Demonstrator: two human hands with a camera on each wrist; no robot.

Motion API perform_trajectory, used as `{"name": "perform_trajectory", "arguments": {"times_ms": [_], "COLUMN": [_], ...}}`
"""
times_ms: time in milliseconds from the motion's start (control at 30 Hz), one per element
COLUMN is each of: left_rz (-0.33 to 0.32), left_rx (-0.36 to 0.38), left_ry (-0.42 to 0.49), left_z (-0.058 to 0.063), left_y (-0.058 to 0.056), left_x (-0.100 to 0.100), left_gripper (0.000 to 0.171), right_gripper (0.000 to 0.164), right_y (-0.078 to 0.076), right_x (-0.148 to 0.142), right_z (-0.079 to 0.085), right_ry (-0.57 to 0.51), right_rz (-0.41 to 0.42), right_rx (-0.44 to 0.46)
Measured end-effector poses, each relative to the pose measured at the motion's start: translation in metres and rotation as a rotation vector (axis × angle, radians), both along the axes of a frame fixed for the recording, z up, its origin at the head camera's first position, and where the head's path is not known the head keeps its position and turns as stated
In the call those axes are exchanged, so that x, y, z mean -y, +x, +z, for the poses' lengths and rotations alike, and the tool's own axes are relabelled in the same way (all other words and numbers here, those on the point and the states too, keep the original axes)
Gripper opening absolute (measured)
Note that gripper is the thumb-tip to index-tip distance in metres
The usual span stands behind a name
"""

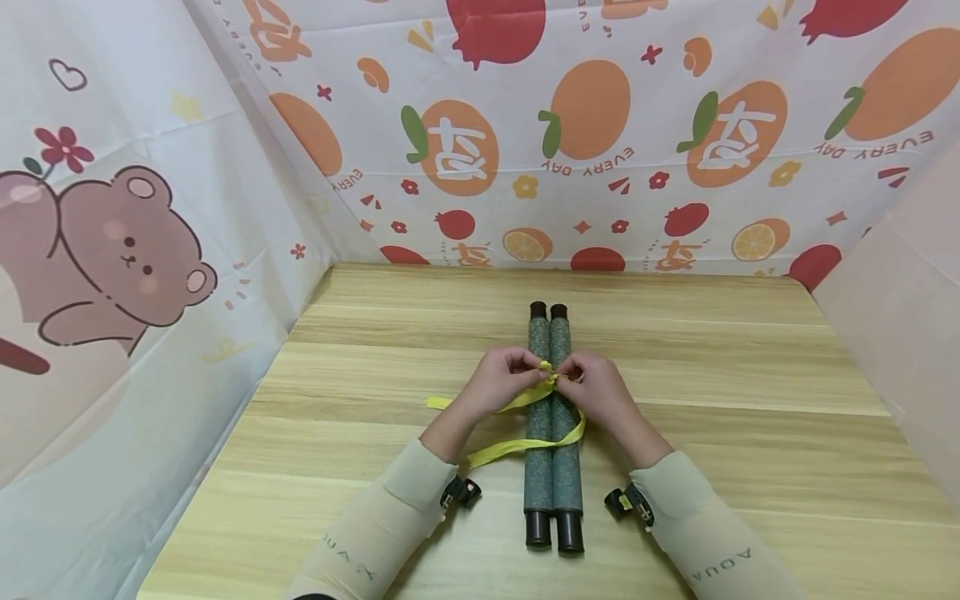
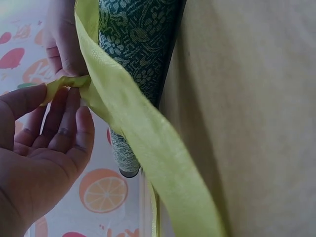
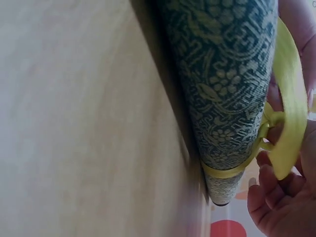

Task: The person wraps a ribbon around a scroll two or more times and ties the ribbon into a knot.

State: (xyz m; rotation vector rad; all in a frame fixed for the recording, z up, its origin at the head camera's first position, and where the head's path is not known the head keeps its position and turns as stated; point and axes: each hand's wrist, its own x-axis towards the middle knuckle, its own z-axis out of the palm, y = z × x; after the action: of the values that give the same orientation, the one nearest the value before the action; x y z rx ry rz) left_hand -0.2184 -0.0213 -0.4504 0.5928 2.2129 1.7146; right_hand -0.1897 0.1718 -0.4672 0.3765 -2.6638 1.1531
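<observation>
Two green floral-patterned scroll rolls with dark end knobs lie side by side, lengthwise away from me. A yellow ribbon passes around them and is knotted or looped on top, between my hands. My left hand pinches a twisted piece of the ribbon between thumb and index finger, its other fingers loosely bent. From the other side, my right hand pinches the ribbon close to the knot. In the right wrist view, a ribbon loop hangs in front of the right hand's curled fingers.
The rolls lie on a light wood-grain table. Behind it hangs a white fruit-print cloth, and a bear-print cloth borders the left side. Loose ribbon ends trail left across the tabletop. Small cameras sit on both wrists.
</observation>
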Motion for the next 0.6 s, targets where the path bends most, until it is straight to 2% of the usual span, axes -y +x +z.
{"name": "perform_trajectory", "arguments": {"times_ms": [167, 400, 600], "left_rz": [-0.028, -0.036, -0.041], "left_rx": [0.011, 0.065, 0.085], "left_ry": [0.014, 0.028, 0.013], "left_z": [0.0006, 0.0018, 0.0028], "left_y": [0.0011, 0.002, 0.0019], "left_x": [-0.0002, 0.0014, 0.0032], "left_gripper": [0.008, 0.013, 0.016], "right_gripper": [0.005, 0.012, 0.015], "right_y": [0.0014, 0.0011, 0.0013], "right_x": [0.0012, 0.0013, 0.0004], "right_z": [0.0004, -0.0031, -0.0022], "right_ry": [-0.015, -0.031, -0.05], "right_rz": [-0.001, 0.031, 0.018], "right_rx": [0.007, -0.046, 0.035]}}
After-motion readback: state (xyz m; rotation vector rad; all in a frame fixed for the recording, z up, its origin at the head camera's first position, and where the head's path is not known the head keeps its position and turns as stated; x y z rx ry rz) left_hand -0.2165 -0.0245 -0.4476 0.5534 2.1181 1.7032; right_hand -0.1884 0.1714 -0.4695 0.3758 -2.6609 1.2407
